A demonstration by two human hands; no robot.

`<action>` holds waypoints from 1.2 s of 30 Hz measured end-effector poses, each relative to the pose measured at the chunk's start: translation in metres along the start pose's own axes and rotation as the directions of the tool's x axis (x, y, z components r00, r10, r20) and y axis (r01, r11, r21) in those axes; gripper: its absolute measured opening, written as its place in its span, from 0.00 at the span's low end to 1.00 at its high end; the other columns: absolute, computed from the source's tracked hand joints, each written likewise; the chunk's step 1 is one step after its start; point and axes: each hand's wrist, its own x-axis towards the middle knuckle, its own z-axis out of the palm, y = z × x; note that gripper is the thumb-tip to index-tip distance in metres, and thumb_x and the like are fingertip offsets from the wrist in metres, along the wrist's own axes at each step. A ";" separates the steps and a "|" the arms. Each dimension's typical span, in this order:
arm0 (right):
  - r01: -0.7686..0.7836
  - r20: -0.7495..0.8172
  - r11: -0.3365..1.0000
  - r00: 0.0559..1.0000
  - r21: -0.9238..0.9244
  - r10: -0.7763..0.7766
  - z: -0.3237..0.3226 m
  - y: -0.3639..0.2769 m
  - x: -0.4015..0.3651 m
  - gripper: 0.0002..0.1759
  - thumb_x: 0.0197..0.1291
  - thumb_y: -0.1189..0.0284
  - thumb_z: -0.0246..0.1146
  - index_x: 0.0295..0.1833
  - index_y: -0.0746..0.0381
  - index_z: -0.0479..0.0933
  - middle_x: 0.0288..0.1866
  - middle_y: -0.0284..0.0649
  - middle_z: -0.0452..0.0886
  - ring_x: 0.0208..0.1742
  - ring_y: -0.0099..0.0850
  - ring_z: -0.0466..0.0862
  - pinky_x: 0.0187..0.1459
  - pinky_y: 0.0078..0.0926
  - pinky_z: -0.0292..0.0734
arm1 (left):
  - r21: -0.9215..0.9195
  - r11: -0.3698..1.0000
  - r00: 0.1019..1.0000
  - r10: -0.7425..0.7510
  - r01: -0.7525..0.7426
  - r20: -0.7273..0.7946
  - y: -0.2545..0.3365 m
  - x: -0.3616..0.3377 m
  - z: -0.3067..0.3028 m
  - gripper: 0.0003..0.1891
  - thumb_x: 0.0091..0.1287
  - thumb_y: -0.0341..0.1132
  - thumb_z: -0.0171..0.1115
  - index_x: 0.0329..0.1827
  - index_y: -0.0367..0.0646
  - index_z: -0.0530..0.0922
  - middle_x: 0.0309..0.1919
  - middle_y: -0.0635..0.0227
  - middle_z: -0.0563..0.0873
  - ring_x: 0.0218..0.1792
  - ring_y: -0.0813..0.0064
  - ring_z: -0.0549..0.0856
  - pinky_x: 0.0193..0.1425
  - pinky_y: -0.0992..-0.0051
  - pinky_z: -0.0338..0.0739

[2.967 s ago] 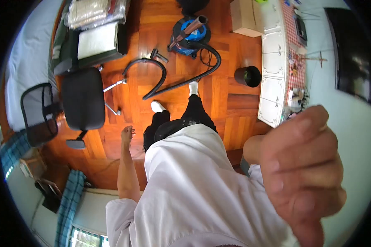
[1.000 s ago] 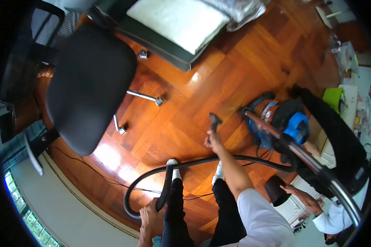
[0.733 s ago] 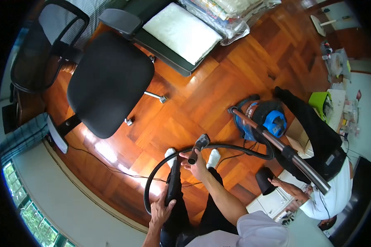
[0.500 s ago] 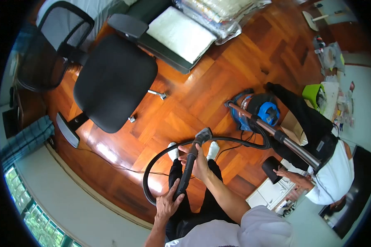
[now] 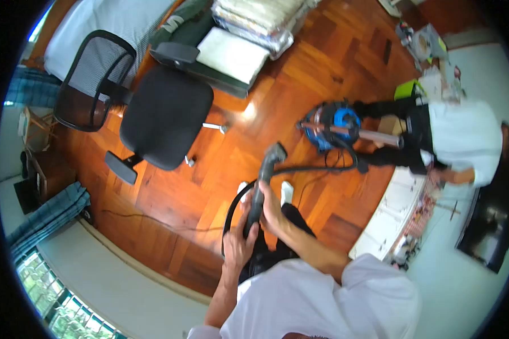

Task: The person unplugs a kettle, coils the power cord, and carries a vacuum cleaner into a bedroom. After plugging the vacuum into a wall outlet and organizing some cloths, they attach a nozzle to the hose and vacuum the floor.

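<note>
A black vacuum hose handle [image 5: 257, 204] with a grey nozzle head [image 5: 275, 152] at its far end slants upward in front of my body. My left hand [image 5: 238, 244] is closed round its lower end. Higher up, my right hand [image 5: 270, 208] grips it from the right side. From the handle, a black hose [image 5: 311, 168] curves round and runs right to a blue and black vacuum cleaner [image 5: 345, 120] on the floor. A metal tube [image 5: 379, 137] lies across the view in front of the cleaner.
A black office chair [image 5: 167, 116] stands at the left, near bagged stacks [image 5: 260, 20] by the bed [image 5: 104, 28]. A cable [image 5: 158, 219] trails over the wooden floor. At the right, a co-worker in a white shirt [image 5: 464, 135] bends beside a white cabinet [image 5: 387, 217] and a green box [image 5: 408, 89].
My right hand has closed round the handle from a spread position. The nozzle has risen in view. The co-worker has bent to another position, and the dark object in their hand no longer shows.
</note>
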 end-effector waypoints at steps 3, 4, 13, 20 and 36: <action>0.009 -0.054 1.000 0.998 0.004 -0.009 -0.010 0.001 -0.010 0.20 0.74 0.50 0.53 0.50 0.58 0.66 0.32 0.42 0.81 0.33 0.35 0.84 0.41 0.34 0.80 | -0.044 0.979 0.979 0.199 -0.201 -0.046 0.008 -0.012 0.006 0.25 0.72 0.37 0.61 0.68 0.31 0.72 0.56 0.40 0.83 0.60 0.46 0.82 0.64 0.61 0.75; 0.038 -0.020 0.996 0.999 -0.083 -0.040 -0.014 0.000 -0.020 0.21 0.75 0.50 0.52 0.50 0.58 0.66 0.33 0.41 0.81 0.34 0.33 0.84 0.41 0.33 0.80 | -0.043 0.990 0.991 0.131 -0.132 -0.011 0.016 -0.022 0.004 0.26 0.71 0.39 0.63 0.68 0.32 0.72 0.53 0.43 0.84 0.56 0.47 0.84 0.60 0.60 0.77; 0.341 0.324 0.579 0.936 -0.741 -0.136 -0.113 -0.024 -0.080 0.36 0.73 0.41 0.50 0.43 0.66 0.81 0.37 0.41 0.86 0.38 0.31 0.84 0.44 0.31 0.78 | 0.198 0.970 0.988 -0.123 0.139 -0.090 0.021 -0.103 0.027 0.26 0.66 0.43 0.70 0.63 0.39 0.77 0.25 0.45 0.80 0.26 0.51 0.83 0.33 0.59 0.76; 0.155 0.165 -0.056 0.945 -0.986 -0.282 -0.261 -0.071 -0.059 0.21 0.68 0.53 0.60 0.39 0.63 0.80 0.36 0.49 0.85 0.39 0.49 0.85 0.41 0.43 0.77 | 0.054 0.963 0.901 -0.227 0.265 -0.370 0.028 -0.230 -0.063 0.28 0.65 0.37 0.69 0.69 0.40 0.75 0.31 0.57 0.87 0.27 0.66 0.85 0.33 0.71 0.80; -0.383 -0.382 -0.014 0.917 -0.924 0.119 -0.172 0.192 -0.036 0.48 0.66 0.34 0.52 0.72 0.68 0.67 0.53 0.49 0.83 0.30 0.35 0.85 0.27 0.33 0.79 | -0.286 0.828 0.607 0.080 -0.482 -0.791 0.021 -0.411 -0.374 0.33 0.80 0.53 0.48 0.77 0.35 0.58 0.23 0.73 0.69 0.14 0.85 0.65 0.23 0.82 0.69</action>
